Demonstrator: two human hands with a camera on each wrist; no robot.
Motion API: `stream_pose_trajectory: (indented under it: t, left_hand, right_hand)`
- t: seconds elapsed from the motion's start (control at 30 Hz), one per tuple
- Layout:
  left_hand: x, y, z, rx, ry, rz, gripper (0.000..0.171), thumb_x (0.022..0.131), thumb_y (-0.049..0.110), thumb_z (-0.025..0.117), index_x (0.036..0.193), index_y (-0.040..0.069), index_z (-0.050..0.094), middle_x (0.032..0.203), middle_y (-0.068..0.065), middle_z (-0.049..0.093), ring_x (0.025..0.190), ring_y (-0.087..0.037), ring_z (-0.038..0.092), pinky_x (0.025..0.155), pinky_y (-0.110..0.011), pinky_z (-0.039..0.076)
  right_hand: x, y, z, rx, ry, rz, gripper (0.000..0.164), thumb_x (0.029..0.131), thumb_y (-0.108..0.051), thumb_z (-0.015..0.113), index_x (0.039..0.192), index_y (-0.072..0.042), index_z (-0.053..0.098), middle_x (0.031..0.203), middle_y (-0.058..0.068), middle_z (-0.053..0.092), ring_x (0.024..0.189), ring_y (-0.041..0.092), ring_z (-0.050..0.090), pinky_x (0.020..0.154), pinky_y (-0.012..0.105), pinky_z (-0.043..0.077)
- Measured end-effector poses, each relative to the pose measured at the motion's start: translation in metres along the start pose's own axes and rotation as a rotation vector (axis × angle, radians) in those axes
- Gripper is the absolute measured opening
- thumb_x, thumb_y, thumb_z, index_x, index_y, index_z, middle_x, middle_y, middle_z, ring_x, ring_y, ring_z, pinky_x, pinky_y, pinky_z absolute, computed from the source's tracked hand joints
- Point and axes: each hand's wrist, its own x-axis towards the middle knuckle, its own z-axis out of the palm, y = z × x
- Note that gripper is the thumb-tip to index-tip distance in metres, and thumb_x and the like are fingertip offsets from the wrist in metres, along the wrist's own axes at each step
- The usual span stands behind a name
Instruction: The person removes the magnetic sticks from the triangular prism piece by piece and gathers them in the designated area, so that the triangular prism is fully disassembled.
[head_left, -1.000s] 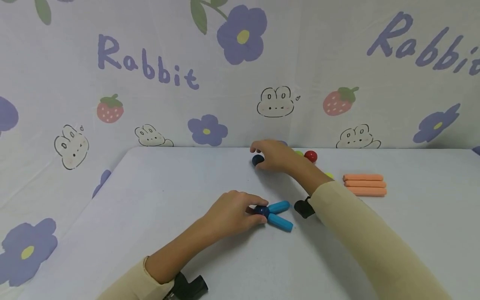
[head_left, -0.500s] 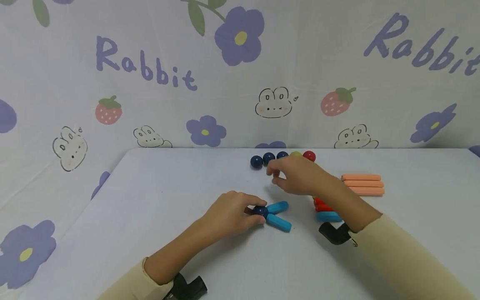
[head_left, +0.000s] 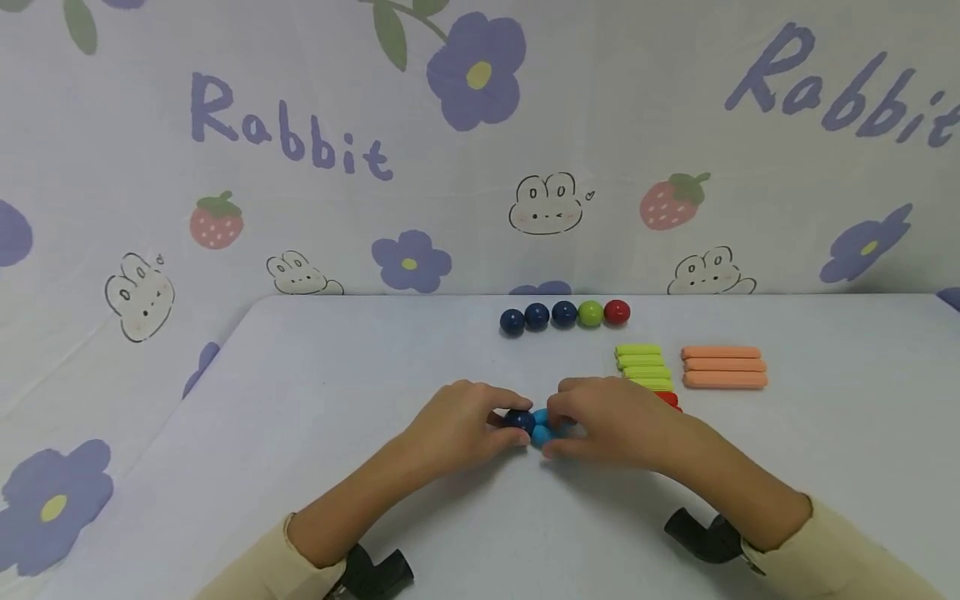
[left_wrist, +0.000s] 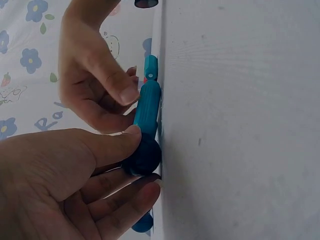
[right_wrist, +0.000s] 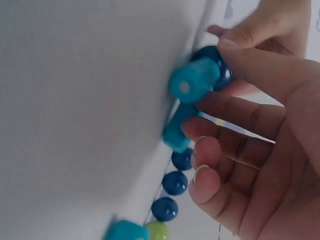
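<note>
My left hand pinches a dark blue ball between thumb and fingers, low on the white table. Two blue sticks fan out from the ball's right side, their near ends against it. Over their outer ends hovers my right hand, thumb on the near side and index finger on the far side, the other fingers loosely bent. From the right wrist, one stick shows a pale dot on its end face, and the index finger lies close beside it. The left wrist view shows the ball right at the tabletop.
Along the back edge runs a row of three dark blue balls, a green ball and a red ball. Several yellow-green sticks and partly hidden red sticks lie by the right hand, with three orange sticks farther right.
My right hand has come from the back row of balls toward the front, down to the blue sticks, uncovering the row. My left hand keeps its pinch on the ball in place.
</note>
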Motion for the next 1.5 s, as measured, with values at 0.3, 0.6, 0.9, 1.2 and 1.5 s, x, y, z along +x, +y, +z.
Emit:
stream_pose_trajectory:
  t: [0.3, 0.6, 0.9, 1.2, 1.5]
  left_hand:
    - [-0.002, -0.001, -0.002, -0.002, 0.007, 0.013, 0.036, 0.091, 0.02, 0.077, 0.124, 0.008, 0.072, 0.119, -0.004, 0.071, 0.096, -0.014, 0.072, 0.085, -0.03, 0.056]
    - [-0.001, 0.001, -0.003, 0.004, -0.006, -0.013, 0.037, 0.091, 0.023, 0.077, 0.125, 0.009, 0.072, 0.119, -0.002, 0.071, 0.098, -0.013, 0.071, 0.086, -0.031, 0.055]
    - [0.001, 0.001, 0.0, 0.029, -0.006, -0.029, 0.037, 0.091, 0.024, 0.077, 0.125, 0.01, 0.072, 0.119, -0.002, 0.071, 0.098, -0.013, 0.071, 0.086, -0.031, 0.055]
    - [0.0, 0.001, 0.001, 0.027, 0.0, -0.037, 0.038, 0.091, 0.025, 0.077, 0.125, 0.011, 0.072, 0.119, -0.002, 0.071, 0.098, -0.013, 0.071, 0.087, -0.033, 0.055]
    - [0.0, 0.001, 0.001, 0.02, -0.002, -0.03, 0.037, 0.091, 0.024, 0.077, 0.125, 0.011, 0.072, 0.12, -0.002, 0.071, 0.098, -0.013, 0.071, 0.088, -0.033, 0.054]
  right_hand:
    - [0.002, -0.011, 0.009, -0.062, -0.033, -0.058, 0.022, 0.084, -0.024, 0.083, 0.099, -0.011, 0.074, 0.081, -0.008, 0.057, 0.07, 0.01, 0.053, 0.065, 0.026, 0.05]
    - [-0.013, -0.004, 0.009, 0.031, -0.052, -0.085, 0.011, 0.084, -0.021, 0.083, 0.094, -0.02, 0.078, 0.091, -0.011, 0.064, 0.087, 0.011, 0.062, 0.08, 0.035, 0.056]
    - [-0.032, 0.006, 0.007, 0.026, -0.051, -0.017, 0.017, 0.079, -0.019, 0.087, 0.093, -0.02, 0.078, 0.081, -0.014, 0.057, 0.074, 0.005, 0.055, 0.066, 0.023, 0.05]
    - [-0.044, 0.016, 0.006, 0.064, -0.093, 0.105, 0.024, 0.077, -0.026, 0.088, 0.083, -0.027, 0.065, 0.076, -0.012, 0.051, 0.074, 0.008, 0.051, 0.064, 0.024, 0.047]
    - [-0.063, 0.028, 0.005, -0.004, -0.08, 0.158, 0.02, 0.078, -0.027, 0.088, 0.083, -0.029, 0.068, 0.076, -0.013, 0.05, 0.07, 0.007, 0.049, 0.061, 0.025, 0.044]
